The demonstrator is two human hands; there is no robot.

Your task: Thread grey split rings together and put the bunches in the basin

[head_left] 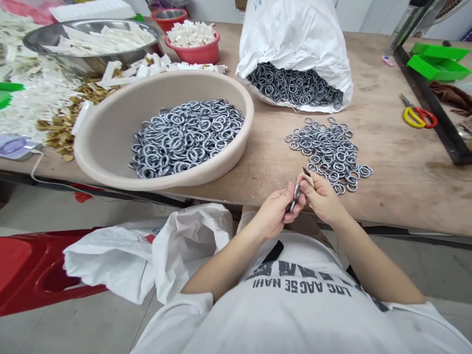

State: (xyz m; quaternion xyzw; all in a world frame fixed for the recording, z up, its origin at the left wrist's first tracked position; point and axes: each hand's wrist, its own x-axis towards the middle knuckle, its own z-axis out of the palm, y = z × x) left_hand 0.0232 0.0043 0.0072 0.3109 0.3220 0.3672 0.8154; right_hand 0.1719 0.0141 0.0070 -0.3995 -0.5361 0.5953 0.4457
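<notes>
My left hand (276,210) is closed on grey rings (296,191), held upright between thumb and fingers just off the table's front edge. Close against it, my right hand (325,200) pinches a small blade (307,172) with a dark tip and a pale lower part. The fingertips of both hands meet at the rings, so exactly where the blade's other end sits is hidden. Just beyond my right hand, a loose pile of grey rings (332,147) lies on the wooden table (391,187).
A large beige basin (99,142) with many grey rings stands at left. Behind the pile, a white sack (295,34) spills darker rings. Scissors (418,117) lie at right near green trays (438,61). White pieces fill a steel bowl (110,61) and red bowl (195,53).
</notes>
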